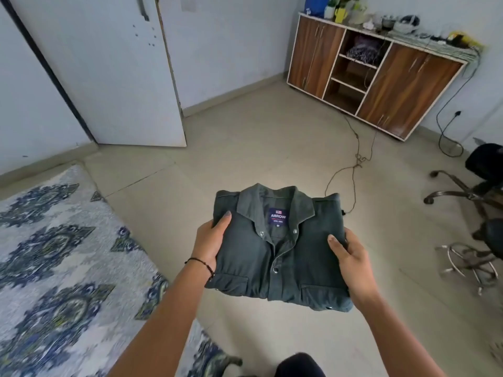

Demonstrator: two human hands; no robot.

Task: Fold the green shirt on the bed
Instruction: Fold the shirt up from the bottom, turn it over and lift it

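Floor (245, 148): pale tiles, a thin cord trailing across them toward the cabinet.
Bed (54, 254): at left, covered by a white spread with blue medallions.
Door (109, 72): white, standing open at upper left.
Cabinet (381, 74): wood-fronted, against the far wall, open shelves in its middle, clutter on top.
Chair (479, 197): dark, at the right edge, chrome base showing.
Shirt (277, 254): green, folded into a neat rectangle, collar and label upward, held in the air above the floor, just right of the bed.
Left hand (209, 243): closed on the shirt's left edge, thumb on top; dark bracelet at the wrist.
Right hand (351, 262): closed on the shirt's right edge, thumb on top.
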